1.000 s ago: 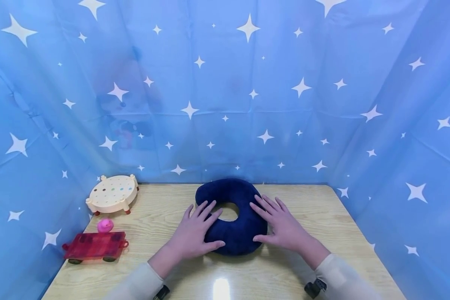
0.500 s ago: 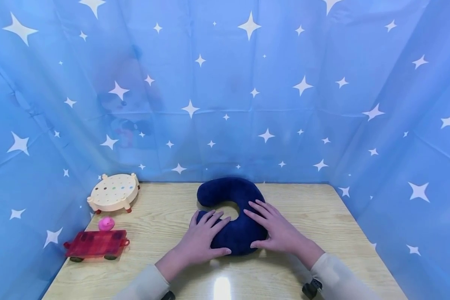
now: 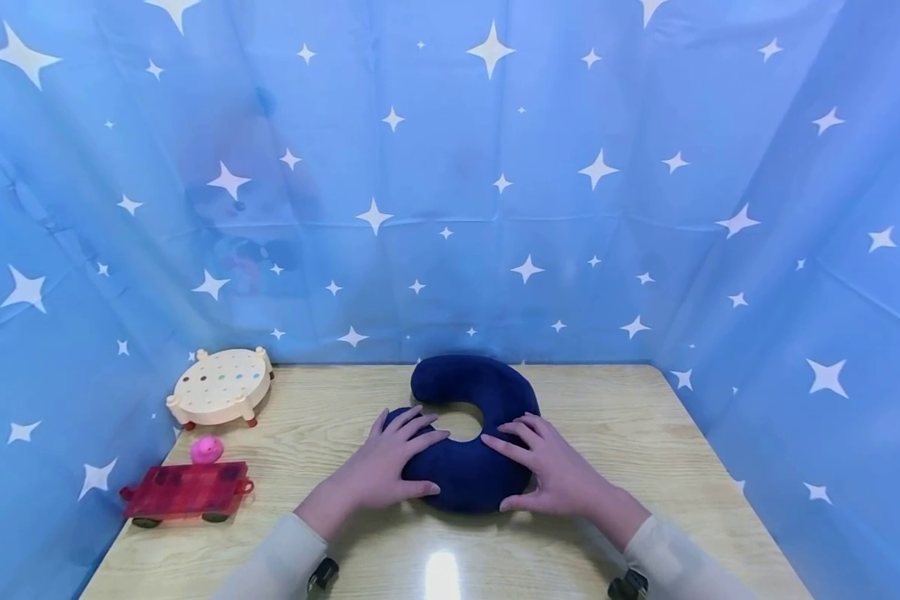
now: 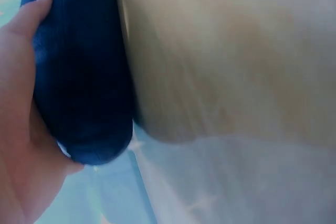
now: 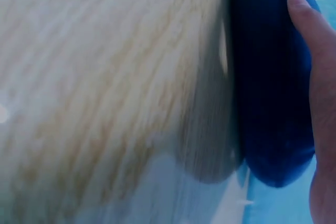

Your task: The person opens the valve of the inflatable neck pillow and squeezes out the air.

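Note:
A dark blue U-shaped neck pillow (image 3: 472, 479) lies on the wooden table, its gap facing left. My left hand (image 3: 378, 471) grips the pillow's lower left arm, fingers over the top and thumb at the near side. On the right, my right hand (image 3: 562, 471) holds the pillow's curve, its bent fingertips reaching toward the centre hole. The left wrist view shows the thumb against the side of the pillow (image 4: 84, 77). In the right wrist view the other thumb presses on the pillow (image 5: 273, 87); most fingers there are hidden behind it.
At the left stand a cream round toy table (image 3: 221, 387) with red-tipped legs, a small pink toy (image 3: 207, 450) and a translucent red wheeled cart (image 3: 187, 490). A blue star-patterned curtain (image 3: 450, 167) surrounds the wooden table (image 3: 607, 400) at the back and sides.
The neck pillow has turned clockwise: its far end has shifted right and its near arm left. The right hand has come nearer the body along the curve; the left hand has slid lower.

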